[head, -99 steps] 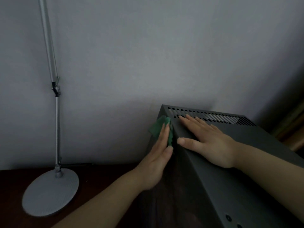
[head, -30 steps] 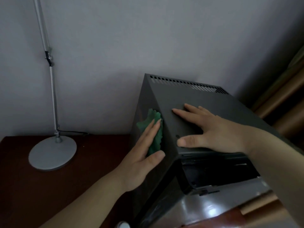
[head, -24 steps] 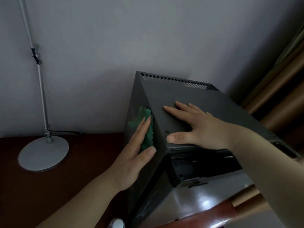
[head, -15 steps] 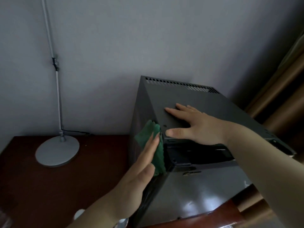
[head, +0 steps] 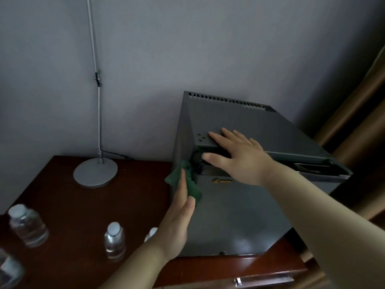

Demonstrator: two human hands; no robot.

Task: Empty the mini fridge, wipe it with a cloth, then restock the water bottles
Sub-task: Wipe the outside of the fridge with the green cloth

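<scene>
- Water bottles [head: 27, 225]: at least three stand upright on the worktop [head: 62, 205], left of the mini fridge [head: 239, 215]. The one nearest the fridge's lower left corner is partly hidden behind the left forearm. Risk: a backward or downward stroke of that arm could topple it, and a fallen bottle may roll off the worktop's front edge.
- Lamp [head: 95, 172]: its round base sits left of the fridge, beyond the bottles, with a dark cord running toward the fridge. Risk judged low unless the fridge is shoved leftward.
- Cloth [head: 192, 188]: green and bunched, pressed against the fridge's front left corner by the left hand [head: 177, 222], whose fingers are straight and together with nothing clasped. Risk: held by pressure alone, the cloth could slip free and drop beside the fridge.
- Right hand [head: 239, 157]: laid flat with fingers spread over the fridge's top front edge, thumb across the dark recess above the door. Risk: if this bracing eases, wiping pressure may skid the fridge rightward.
</scene>
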